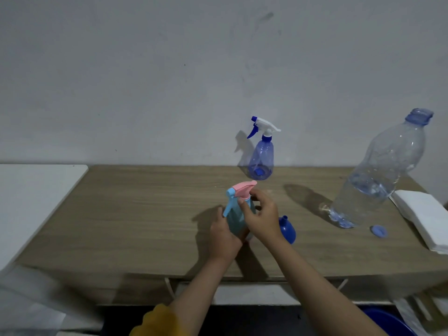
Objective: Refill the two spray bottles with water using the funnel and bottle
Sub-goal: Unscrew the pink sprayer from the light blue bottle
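Teal bottle: your left hand (224, 232) wraps the body of the small teal plastic spray bottle (238, 220), holding it upright near the front of the wood-grain worktop (145, 214), which keeps it from turning.
Pink head: your right hand (263, 214) pinches the collar under the pink-and-light-blue trigger head (242, 190), fingers curled round it; judged from this grip, you are twisting the head, though whether off or on cannot be told.
Funnel: the small dark-blue plastic funnel (287, 230) lies on the worktop just beside your right wrist, spout up, close at hand for the neck.
Water supply: the large clear plastic water bottle (378, 175) stands at the right, already uncapped, partly full; its round blue cap (378, 231) lies beside its base.
Second sprayer: the translucent blue spray bottle with a white-and-blue trigger (261, 154) stands by the grey wall (169, 69), well apart, head still fitted; its fill level cannot be told.
Wipes: the stack of white paper napkins (426, 217) rests at the right edge, probably for spills.
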Demonstrator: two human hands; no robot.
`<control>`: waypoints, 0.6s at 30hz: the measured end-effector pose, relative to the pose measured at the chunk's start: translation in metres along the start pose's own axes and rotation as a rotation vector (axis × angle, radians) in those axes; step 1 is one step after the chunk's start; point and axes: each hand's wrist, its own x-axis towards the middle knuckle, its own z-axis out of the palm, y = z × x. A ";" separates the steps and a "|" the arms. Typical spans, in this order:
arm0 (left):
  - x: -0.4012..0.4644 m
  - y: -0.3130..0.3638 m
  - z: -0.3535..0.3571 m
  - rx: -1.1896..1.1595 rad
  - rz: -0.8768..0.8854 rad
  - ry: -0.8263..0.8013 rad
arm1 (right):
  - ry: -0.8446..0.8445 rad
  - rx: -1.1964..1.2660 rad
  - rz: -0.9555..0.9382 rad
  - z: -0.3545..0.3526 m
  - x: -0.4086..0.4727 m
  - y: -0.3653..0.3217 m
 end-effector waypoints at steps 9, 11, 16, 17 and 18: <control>-0.001 0.000 -0.001 0.009 0.034 0.001 | 0.143 0.253 0.158 0.005 -0.009 -0.006; 0.000 -0.002 -0.001 0.021 0.047 -0.002 | 0.106 0.267 0.127 0.004 -0.012 -0.004; 0.000 -0.004 0.001 -0.008 0.022 -0.009 | 0.071 0.232 0.148 0.002 -0.007 -0.008; 0.000 -0.003 0.000 0.007 0.015 -0.017 | 0.097 0.227 0.162 0.003 -0.006 -0.010; 0.000 -0.003 0.000 0.011 0.017 -0.016 | 0.122 0.222 0.166 0.004 -0.006 -0.011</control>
